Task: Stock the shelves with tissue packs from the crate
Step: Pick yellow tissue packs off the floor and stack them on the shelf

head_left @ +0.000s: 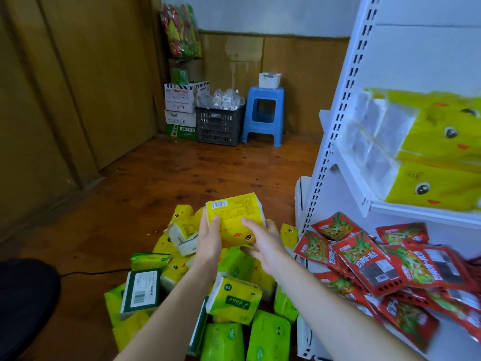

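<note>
Room: wooden floor (161,183), wood-panelled walls, blue stool (263,115) in corner | Shelf: white shelf (338,142) at right | Hands: left hand (208,242) and right hand (265,243) both grip yellow tissue pack (234,217) above floor pile (234,303).

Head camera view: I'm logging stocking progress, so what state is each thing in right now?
Left hand: gripping the yellow tissue pack's left side.
Right hand: gripping its right side.
Yellow tissue pack: lifted above the pile, barcode face up.
Tissue pack pile: jumbled, not yet shelved.
Upper shelf: holding yellow packs.
Red snack packets: heaped loosely on the lower shelf.
Black crate: full of clear bottles.
Blue stool: upright, white basket on top.
</note>
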